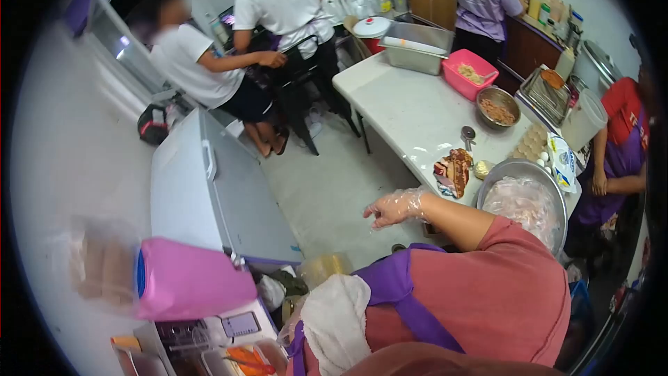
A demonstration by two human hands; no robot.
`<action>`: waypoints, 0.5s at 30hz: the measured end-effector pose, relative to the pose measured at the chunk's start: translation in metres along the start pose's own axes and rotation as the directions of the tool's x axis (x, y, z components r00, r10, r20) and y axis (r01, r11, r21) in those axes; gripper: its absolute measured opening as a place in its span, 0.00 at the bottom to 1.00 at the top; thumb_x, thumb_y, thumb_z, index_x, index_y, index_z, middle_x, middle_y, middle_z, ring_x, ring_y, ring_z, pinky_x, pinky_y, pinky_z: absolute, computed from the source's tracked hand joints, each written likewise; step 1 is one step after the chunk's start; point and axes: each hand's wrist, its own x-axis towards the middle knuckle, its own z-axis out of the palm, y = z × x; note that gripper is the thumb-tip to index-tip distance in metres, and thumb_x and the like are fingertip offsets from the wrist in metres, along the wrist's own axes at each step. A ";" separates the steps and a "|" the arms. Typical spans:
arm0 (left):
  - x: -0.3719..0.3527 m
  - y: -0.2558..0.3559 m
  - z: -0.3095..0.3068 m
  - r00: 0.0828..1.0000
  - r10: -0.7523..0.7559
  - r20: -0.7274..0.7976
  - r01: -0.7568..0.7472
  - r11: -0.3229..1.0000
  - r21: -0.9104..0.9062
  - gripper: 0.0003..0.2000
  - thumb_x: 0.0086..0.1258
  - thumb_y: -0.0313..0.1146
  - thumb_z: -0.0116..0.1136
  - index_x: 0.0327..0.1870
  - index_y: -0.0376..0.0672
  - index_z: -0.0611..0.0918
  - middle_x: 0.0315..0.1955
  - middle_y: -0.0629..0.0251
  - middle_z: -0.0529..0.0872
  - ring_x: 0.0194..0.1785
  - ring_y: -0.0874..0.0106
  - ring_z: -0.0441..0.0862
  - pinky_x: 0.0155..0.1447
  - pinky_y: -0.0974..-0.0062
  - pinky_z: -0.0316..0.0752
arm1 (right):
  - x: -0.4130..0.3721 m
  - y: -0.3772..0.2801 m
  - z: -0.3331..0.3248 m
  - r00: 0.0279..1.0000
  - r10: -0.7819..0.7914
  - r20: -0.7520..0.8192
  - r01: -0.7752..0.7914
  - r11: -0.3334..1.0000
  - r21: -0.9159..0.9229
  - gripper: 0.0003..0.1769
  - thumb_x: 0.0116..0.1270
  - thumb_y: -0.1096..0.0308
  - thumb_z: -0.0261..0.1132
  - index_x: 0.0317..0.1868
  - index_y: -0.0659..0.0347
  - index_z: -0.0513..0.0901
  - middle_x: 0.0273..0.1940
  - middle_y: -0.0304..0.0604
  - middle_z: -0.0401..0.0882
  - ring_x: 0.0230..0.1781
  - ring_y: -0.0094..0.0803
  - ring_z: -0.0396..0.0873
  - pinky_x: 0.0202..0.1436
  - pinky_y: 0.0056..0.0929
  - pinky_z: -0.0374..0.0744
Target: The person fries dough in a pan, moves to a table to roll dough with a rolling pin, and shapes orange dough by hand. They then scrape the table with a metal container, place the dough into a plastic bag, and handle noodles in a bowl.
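My right hand [395,208], in a clear plastic glove, hovers over the floor beside the white table [390,97]. Its fingers are apart and hold nothing. Nearest to it on the table is a patterned reddish-brown piece [454,173], with a metal scoop [468,134] behind it. By my right arm a large metal basin [480,195] holds pale, whitish contents under clear plastic [523,203]. My left hand is out of sight; a white towel [335,317] lies against my red shirt and purple apron.
A chest freezer [243,195] and a pink container [195,278] stand left. A metal bowl [498,107], pink tub [467,73] and steel pan [416,47] line the table. People [209,69] stand at the back left; another person [623,146] is at right.
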 end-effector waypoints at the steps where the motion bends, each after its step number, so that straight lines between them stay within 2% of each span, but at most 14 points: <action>1: 0.013 0.007 -0.002 1.000 0.017 0.006 -0.017 1.000 0.016 0.24 0.64 0.44 0.51 0.60 0.46 0.67 0.43 0.47 0.77 0.46 0.51 0.75 0.48 0.56 0.69 | -0.003 0.008 -0.014 1.000 0.018 -0.017 -0.017 1.000 0.014 0.28 0.60 0.51 0.59 0.58 0.56 0.70 0.46 0.47 0.78 0.47 0.41 0.77 0.49 0.36 0.73; 3: 0.040 0.024 -0.013 0.999 0.046 0.025 -0.047 0.998 0.042 0.24 0.64 0.44 0.51 0.60 0.46 0.67 0.43 0.47 0.77 0.46 0.51 0.74 0.49 0.56 0.69 | -0.015 0.020 -0.045 0.988 0.151 -0.043 -0.150 0.988 0.029 0.29 0.58 0.50 0.59 0.57 0.56 0.70 0.51 0.50 0.76 0.53 0.45 0.73 0.56 0.36 0.70; 5: 0.066 0.040 -0.024 0.997 0.073 0.039 -0.075 0.995 0.068 0.24 0.64 0.44 0.51 0.60 0.46 0.67 0.43 0.47 0.77 0.47 0.51 0.74 0.49 0.56 0.69 | -0.017 0.048 -0.065 0.983 0.161 -0.084 -0.160 0.987 0.021 0.29 0.59 0.50 0.59 0.58 0.56 0.70 0.50 0.50 0.76 0.52 0.45 0.73 0.55 0.36 0.70; 9: 0.115 0.068 -0.046 0.988 0.133 0.082 -0.142 0.983 0.120 0.24 0.64 0.44 0.51 0.60 0.46 0.67 0.44 0.47 0.77 0.47 0.51 0.74 0.49 0.56 0.69 | -0.027 0.091 -0.096 0.959 0.209 -0.191 -0.179 0.970 0.163 0.29 0.59 0.51 0.58 0.59 0.56 0.69 0.49 0.51 0.76 0.51 0.46 0.73 0.55 0.38 0.70; 11: 0.148 0.082 -0.057 0.974 0.189 0.128 -0.208 0.965 0.157 0.25 0.64 0.44 0.51 0.60 0.46 0.67 0.44 0.47 0.77 0.48 0.51 0.74 0.50 0.56 0.68 | -0.033 0.109 -0.096 0.926 0.239 -0.293 -0.183 0.961 0.207 0.29 0.58 0.52 0.58 0.57 0.56 0.71 0.49 0.53 0.76 0.52 0.47 0.73 0.55 0.38 0.70; 13: 0.186 0.097 -0.065 0.950 0.253 0.181 -0.286 0.939 0.190 0.25 0.64 0.45 0.51 0.61 0.46 0.67 0.44 0.47 0.77 0.48 0.51 0.74 0.50 0.56 0.68 | -0.040 0.117 -0.095 0.891 0.337 -0.304 -0.256 0.926 0.277 0.29 0.57 0.52 0.59 0.57 0.56 0.71 0.50 0.53 0.75 0.53 0.47 0.72 0.56 0.38 0.69; 15: 0.224 0.107 -0.075 0.922 0.311 0.229 -0.361 0.904 0.227 0.25 0.64 0.45 0.51 0.61 0.46 0.67 0.45 0.47 0.77 0.48 0.51 0.74 0.50 0.56 0.68 | -0.039 0.129 -0.091 0.895 0.366 -0.255 -0.290 0.912 0.290 0.30 0.57 0.52 0.59 0.58 0.55 0.70 0.51 0.53 0.74 0.54 0.46 0.72 0.57 0.38 0.69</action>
